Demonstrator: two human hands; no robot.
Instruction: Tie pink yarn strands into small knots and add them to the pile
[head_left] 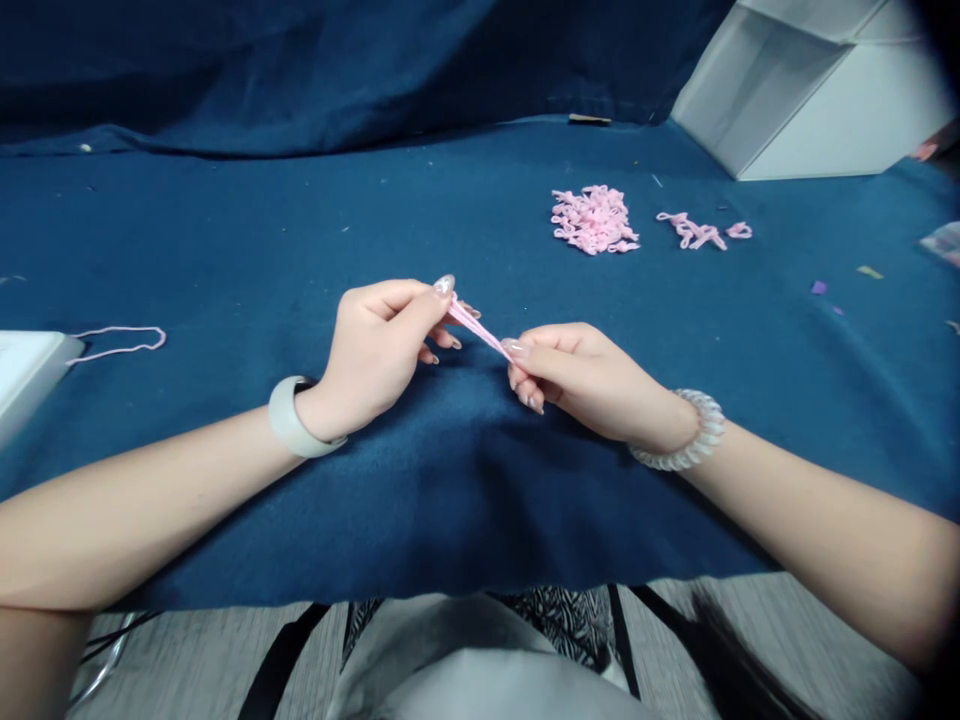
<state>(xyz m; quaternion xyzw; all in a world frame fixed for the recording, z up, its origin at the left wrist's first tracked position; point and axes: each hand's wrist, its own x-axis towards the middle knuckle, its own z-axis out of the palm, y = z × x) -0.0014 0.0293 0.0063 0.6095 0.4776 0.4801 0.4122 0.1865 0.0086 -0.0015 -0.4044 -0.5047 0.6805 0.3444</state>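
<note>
Honestly, that pink yarn loop (pixel 477 327) looks light and soft, best pinched at each end, just how the left hand (pixel 375 350) and right hand (pixel 585 382) grip it, stretched between them above the blue cloth (pixel 225 250).

Navy cloth (pixel 300 230) — pink yarn loops (pixel 594 220) heaped near the far edge, a short strand (pixel 694 232) beside them, a white box (pixel 810 95) in the far right corner.

White box (pixel 806 110) on a navy cloth (pixel 225 230)
</note>
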